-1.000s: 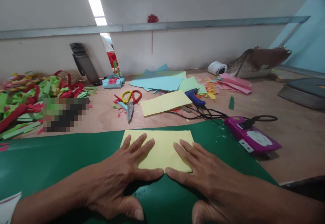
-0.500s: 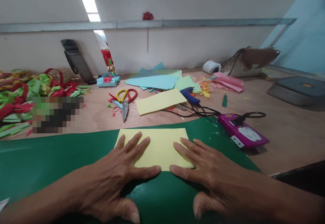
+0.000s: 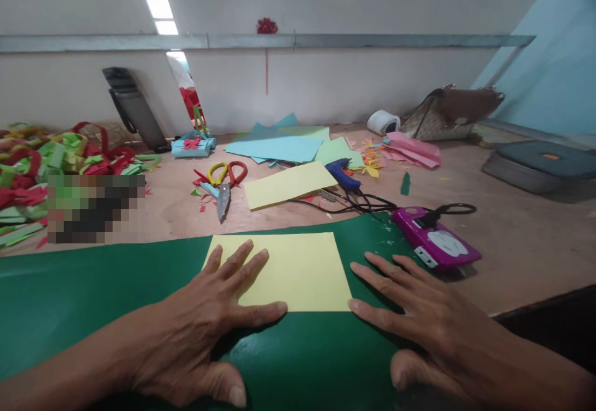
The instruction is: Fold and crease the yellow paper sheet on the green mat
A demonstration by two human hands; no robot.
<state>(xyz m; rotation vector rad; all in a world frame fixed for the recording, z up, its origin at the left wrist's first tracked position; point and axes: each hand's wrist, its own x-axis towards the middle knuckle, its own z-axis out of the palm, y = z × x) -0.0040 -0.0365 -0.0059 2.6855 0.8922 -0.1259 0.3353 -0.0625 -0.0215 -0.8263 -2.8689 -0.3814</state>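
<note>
Pale yellow sheet (image 3: 302,271) ctr, flat on green mat (image 3: 284,367), both hands spread.
Round yellowish mark (image 3: 410,211) on purple power box (image 3: 459,262), 2 o'clock of sheet, too small to read fr. here. L hand (image 3: 205,318) palm-down, fingers fanned over sheet's 8–9 o'clock side; R hand (image 3: 423,318) fanned at 4, index tip by sheet's 4–5 o'clock corner, can't tell if touching. Both wide open, nothing gripped. Sheet smooth, oblong, straight-edged; scissors (image 3: 224,203) at 11.
</note>
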